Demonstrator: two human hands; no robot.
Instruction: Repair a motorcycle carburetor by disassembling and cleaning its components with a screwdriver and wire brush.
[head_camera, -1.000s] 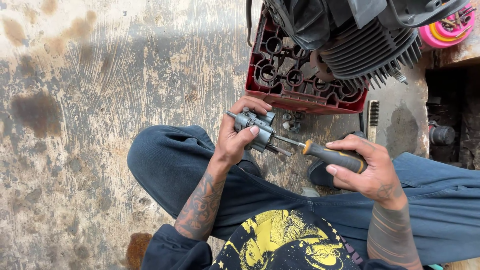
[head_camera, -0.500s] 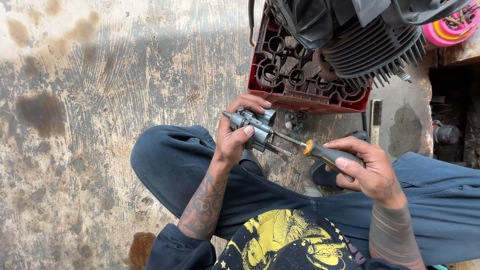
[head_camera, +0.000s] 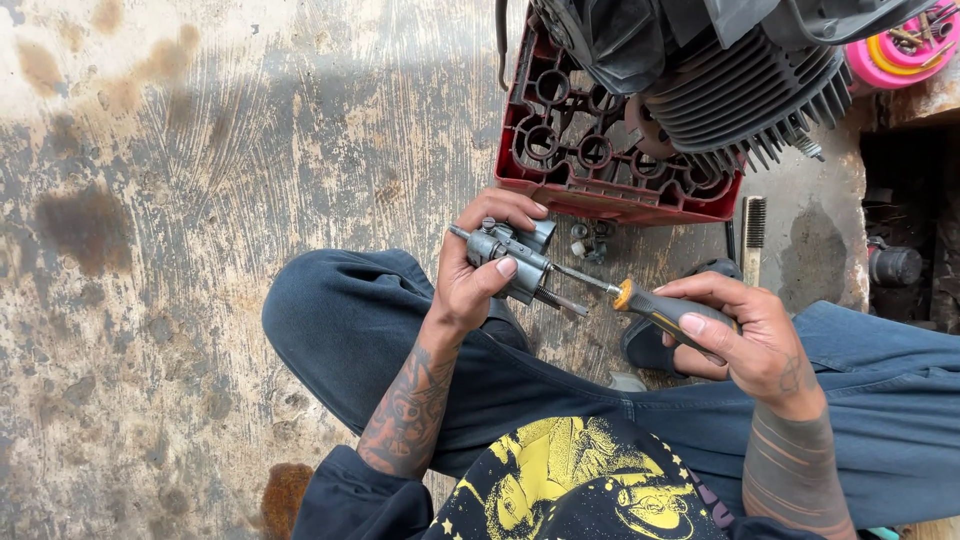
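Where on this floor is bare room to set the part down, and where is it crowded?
Bare: stained concrete floor left of the red crate and knee. Crowded: between crate and legs, with small parts, wire brush, left hand, right hand.

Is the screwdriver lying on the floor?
No, the right hand holds the screwdriver with its tip at the grey metal part gripped by the left hand.
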